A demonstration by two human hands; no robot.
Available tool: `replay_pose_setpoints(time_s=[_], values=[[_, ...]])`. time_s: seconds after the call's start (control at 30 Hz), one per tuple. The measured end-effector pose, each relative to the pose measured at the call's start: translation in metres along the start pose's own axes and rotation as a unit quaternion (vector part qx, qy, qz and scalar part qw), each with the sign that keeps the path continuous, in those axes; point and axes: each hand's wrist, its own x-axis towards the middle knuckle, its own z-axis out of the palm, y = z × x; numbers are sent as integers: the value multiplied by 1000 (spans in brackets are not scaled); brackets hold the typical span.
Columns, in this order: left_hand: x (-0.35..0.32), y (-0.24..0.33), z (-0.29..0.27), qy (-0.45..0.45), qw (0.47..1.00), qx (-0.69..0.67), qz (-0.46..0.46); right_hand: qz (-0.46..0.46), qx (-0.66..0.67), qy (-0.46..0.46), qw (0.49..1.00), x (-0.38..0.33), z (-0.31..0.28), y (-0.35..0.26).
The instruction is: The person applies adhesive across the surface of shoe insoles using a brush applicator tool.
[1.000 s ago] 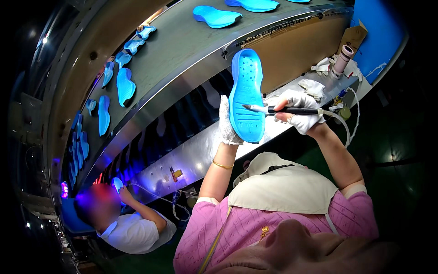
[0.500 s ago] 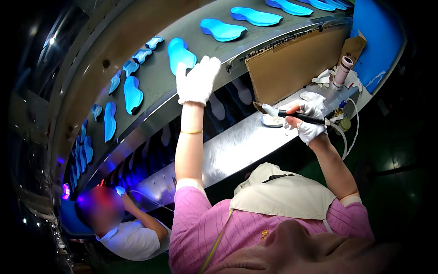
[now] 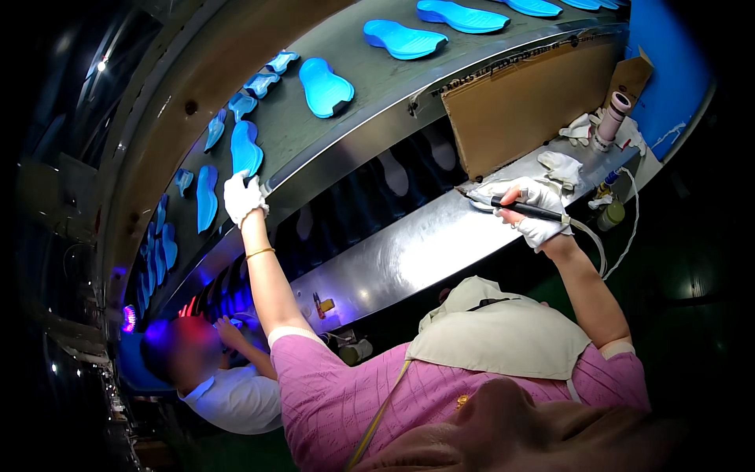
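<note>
brown cardboard sheet (image 3: 525, 114) (upright), behind shelf (image 3: 409, 252)

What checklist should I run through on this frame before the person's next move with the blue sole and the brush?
1. Left hand on a blue sole on the conveyor belt: ok, gloved fingers touch its lower end.
2. Sole gripped firmly: cannot tell, the glove hides the contact.
3. Right hand holding the brush: ok, the dark handle lies across the glove.
4. Brush tip over the small dish on the metal shelf: ok.
5. Neighbouring soles apart from the touched one: ok, gaps show on both sides.
6. Co-worker below clear of both hands: ok.
</note>
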Motion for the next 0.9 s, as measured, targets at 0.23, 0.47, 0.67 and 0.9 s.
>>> replay_pose_setpoints(time_s=[0.23, 0.47, 0.67, 0.9], values=[[-52, 68, -64, 181, 818, -544, 35, 16, 45, -11, 999, 3, -3, 5], [-46, 74, -139, -28, 523, -830, 193, 64, 60, 24, 996, 7, -2, 4], [-142, 187, -62, -394, 146, -874, -245, 49, 97, 12, 994, 1, 0, 2], [-225, 233, -45, -411, 117, -858, -284, 47, 81, -18, 995, -2, 10, 2]])
